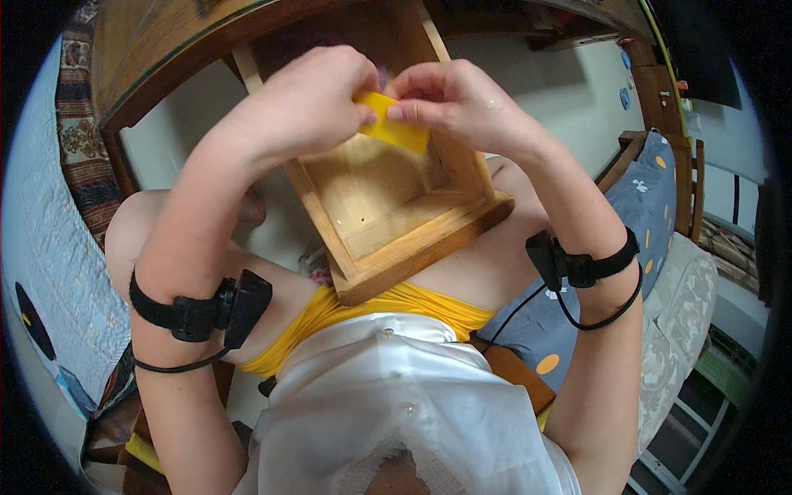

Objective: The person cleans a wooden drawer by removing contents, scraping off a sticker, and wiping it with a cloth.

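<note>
A flat, bright yellow piece [402, 135], perhaps a cloth or sponge sheet, is held between my two hands. My left hand [328, 93] pinches its left end between thumb and fingers. On its upper edge, the thumb and forefinger of my right hand [445, 102] also grip it. Both hands hover over a pulled-out wooden drawer [408, 244], whose front panel reaches my lap. A few tiny specks lie on the drawer's bare bottom. My left hand and forearm hide part of the drawer's left side, and its far end is dark.
The drawer extends from a wooden desk [154, 68]. To the left lies a light-blue quilt [80, 247]. A grey-blue patterned cushion [643, 185] is on the right. Black straps with devices [204, 309] circle both arms, and a cable [513, 315] hangs from the right one.
</note>
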`<state>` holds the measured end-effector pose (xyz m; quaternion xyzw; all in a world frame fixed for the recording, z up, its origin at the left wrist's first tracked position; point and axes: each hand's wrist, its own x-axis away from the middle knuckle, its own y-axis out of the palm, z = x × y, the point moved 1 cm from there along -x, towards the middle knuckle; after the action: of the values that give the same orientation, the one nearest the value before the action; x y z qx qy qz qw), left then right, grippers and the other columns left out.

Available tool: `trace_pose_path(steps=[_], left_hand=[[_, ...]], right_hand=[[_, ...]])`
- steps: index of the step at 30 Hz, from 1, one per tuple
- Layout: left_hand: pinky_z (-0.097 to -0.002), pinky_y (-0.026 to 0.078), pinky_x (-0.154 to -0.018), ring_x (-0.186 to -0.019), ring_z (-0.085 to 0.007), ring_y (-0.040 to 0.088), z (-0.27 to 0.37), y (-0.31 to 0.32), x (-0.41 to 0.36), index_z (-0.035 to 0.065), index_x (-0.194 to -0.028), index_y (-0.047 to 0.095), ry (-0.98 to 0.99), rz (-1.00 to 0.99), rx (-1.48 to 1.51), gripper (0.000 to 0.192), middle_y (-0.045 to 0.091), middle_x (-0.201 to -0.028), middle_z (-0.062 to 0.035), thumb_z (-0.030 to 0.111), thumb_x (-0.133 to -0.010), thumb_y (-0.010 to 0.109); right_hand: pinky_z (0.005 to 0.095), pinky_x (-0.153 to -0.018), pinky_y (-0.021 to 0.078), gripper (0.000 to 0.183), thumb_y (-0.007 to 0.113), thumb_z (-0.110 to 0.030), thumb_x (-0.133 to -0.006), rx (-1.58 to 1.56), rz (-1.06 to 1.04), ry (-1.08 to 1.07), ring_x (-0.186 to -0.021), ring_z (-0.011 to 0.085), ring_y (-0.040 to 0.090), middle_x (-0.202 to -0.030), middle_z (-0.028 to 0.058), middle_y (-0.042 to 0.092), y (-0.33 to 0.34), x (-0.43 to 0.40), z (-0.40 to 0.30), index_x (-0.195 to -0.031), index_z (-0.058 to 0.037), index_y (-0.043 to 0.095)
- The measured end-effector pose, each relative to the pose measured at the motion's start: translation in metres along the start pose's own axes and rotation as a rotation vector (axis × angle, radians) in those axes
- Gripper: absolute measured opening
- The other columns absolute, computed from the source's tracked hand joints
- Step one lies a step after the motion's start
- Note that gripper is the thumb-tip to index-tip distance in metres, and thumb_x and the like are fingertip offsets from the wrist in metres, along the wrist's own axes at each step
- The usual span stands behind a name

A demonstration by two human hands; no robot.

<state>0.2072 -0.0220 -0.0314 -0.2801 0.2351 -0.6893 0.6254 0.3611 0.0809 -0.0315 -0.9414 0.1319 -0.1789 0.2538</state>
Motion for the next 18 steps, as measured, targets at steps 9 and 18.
trace_pose_path(steps=[9, 18], left_hand=[[-0.0254, 0.044, -0.055, -0.059, -0.0116, 0.054, 0.040, -0.051, 0.014, -0.0053, -0.086, 0.059, -0.073, 0.264, 0.140, 0.014, 0.058, -0.066, -0.0083, 0.006, -0.078, 0.057], [-0.0264, 0.045, -0.052, -0.055, -0.0130, 0.057, 0.057, -0.047, 0.025, -0.0084, -0.081, 0.059, -0.058, 0.353, 0.234, 0.011, 0.061, -0.064, -0.0106, 0.001, -0.077, 0.054]], right_hand=[[0.0396, -0.072, 0.0480, 0.031, 0.068, -0.029, -0.071, 0.703, -0.645, 0.130, -0.078, 0.0344, 0.061, -0.082, 0.0190, 0.063, 0.071, -0.002, -0.025, -0.083, -0.0007, 0.066], [0.0369, -0.068, 0.0505, 0.018, 0.066, -0.022, -0.070, 0.960, -0.661, -0.064, -0.078, 0.0288, 0.064, -0.081, 0.0130, 0.065, 0.092, -0.014, -0.023, -0.079, -0.0055, 0.066]])
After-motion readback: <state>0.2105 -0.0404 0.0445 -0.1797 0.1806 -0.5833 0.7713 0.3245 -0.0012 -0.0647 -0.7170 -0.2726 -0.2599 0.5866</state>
